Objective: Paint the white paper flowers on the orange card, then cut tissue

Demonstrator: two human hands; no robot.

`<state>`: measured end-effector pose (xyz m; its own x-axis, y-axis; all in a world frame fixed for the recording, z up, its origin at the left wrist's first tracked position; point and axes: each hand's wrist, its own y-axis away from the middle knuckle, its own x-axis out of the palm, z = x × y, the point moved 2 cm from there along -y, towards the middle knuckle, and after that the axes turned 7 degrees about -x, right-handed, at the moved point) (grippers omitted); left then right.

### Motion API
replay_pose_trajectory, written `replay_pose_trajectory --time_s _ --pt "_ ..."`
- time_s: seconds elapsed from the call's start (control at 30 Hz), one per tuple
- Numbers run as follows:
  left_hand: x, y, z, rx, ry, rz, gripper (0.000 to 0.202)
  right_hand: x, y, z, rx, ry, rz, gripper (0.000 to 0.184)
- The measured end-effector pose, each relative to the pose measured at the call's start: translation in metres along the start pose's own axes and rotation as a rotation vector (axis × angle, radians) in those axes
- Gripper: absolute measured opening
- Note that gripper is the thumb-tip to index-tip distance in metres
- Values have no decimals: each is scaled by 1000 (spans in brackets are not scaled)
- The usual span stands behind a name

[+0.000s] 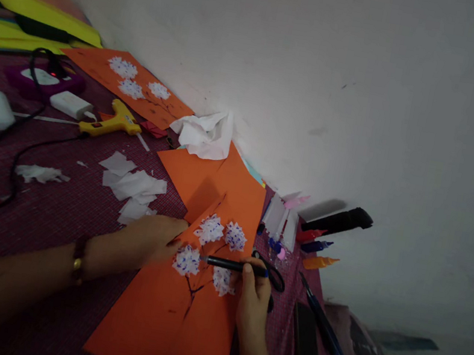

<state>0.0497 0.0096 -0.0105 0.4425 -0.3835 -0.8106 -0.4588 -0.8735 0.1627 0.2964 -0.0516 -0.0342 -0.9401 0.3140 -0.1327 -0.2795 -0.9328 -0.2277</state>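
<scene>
Left hand (162,235) partly hidden by orange card (162,326); right hand (255,294) holds pen (228,265).

My pen (230,265) looks like smooth black plastic, orange sheet (189,346) under it is matt paper. White flowers (209,229): rough, ragged paper. Glue gun (111,122): smooth yellow plastic. Tablecloth (73,191): matt, woven-looking cloth. Wall (366,121): matt, scuffed. Gold bead (77,264) on my bracelet (80,246) looks metallic.

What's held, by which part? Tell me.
Right hand grips a slim black pen near its blue end; left hand is at orange paper, hold unclear.
</scene>
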Motion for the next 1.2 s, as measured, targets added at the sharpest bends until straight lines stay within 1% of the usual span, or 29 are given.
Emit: replay_pose_trajectory --time_s 0.33,0.47,0.63,0.93,1.07,1.2 --pt "6 -1 5 21 15 -33 22 -1 0 -1 5 3 -3 29" --pt "5 -1 4 33 7 -37 20 -1 0 0 -5 10 14 27" --pt "3 0 1 12 4 -17 19 -1 0 0 0 0 5 28" --pt "7 -2 4 32 -29 -50 18 0 -1 -2 5 -1 -9 28" --pt "6 0 3 6 -39 -27 19 1 -1 1 -7 -15 -3 28" --pt "4 1 1 23 -14 -36 18 1 -1 2 -1 8 -9 28"
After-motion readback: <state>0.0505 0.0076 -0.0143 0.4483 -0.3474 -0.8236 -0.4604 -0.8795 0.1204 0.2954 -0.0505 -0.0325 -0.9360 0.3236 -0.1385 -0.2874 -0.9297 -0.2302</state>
